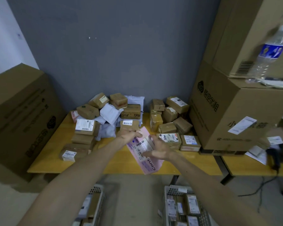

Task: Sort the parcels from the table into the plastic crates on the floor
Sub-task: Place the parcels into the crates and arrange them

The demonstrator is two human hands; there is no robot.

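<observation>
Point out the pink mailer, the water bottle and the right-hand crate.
pink mailer (151,165): head view, lower printed end.
water bottle (272,50): head view, blue label.
right-hand crate (173,190): head view, perforated back wall.

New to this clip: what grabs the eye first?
The pink mailer, held by the left hand and right hand above the front edge of the yellow table. Behind it sits a heap of brown boxes and white bags; plastic crates on the floor below already hold parcels.

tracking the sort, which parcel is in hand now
The flat pink bag, held by the left hand and right hand; the rest lie untouched on the table.
</observation>
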